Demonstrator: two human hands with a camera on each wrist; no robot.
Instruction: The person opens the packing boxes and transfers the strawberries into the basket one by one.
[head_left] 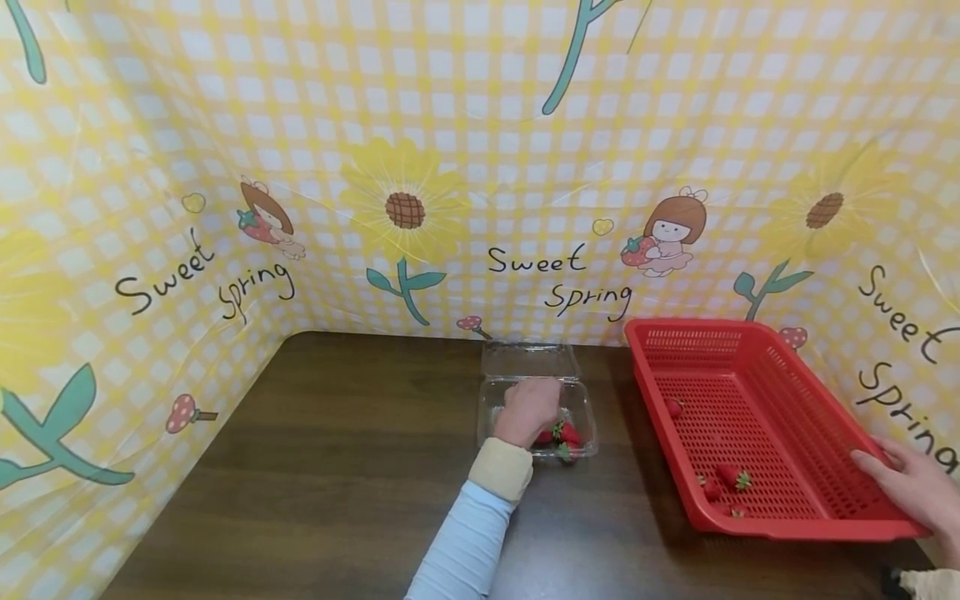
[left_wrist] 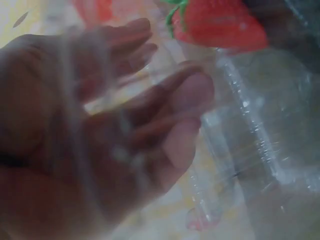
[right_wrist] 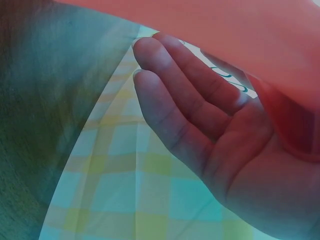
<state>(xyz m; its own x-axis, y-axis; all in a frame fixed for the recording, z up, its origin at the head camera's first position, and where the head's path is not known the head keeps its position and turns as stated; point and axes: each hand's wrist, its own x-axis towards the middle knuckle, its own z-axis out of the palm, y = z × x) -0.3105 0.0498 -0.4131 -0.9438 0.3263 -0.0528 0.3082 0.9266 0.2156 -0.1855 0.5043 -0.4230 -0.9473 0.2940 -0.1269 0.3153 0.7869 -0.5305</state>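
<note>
My left hand (head_left: 531, 410) reaches down into an open clear plastic clamshell box (head_left: 588, 417) in the head view. Several strawberries (head_left: 567, 433) with green leaves lie in the box beside it. In the left wrist view, seen through the plastic, the fingers are loosely bent with nothing in the palm, and a strawberry (left_wrist: 220, 25) sits just beyond the fingertips. My right hand (head_left: 911, 483) holds the near right rim of a red basket (head_left: 780, 527), thumb over the edge. Its other fingers (right_wrist: 170, 105) extend along the outside in the right wrist view.
Inside the basket lie several more strawberries (head_left: 731, 475), mostly at its near left corner. Both containers stand on a dark wooden table (head_left: 337, 467). A yellow checked cloth (head_left: 480, 125) with printed flowers encloses the back and sides. The box's lid (head_left: 528, 360) is folded back towards the cloth.
</note>
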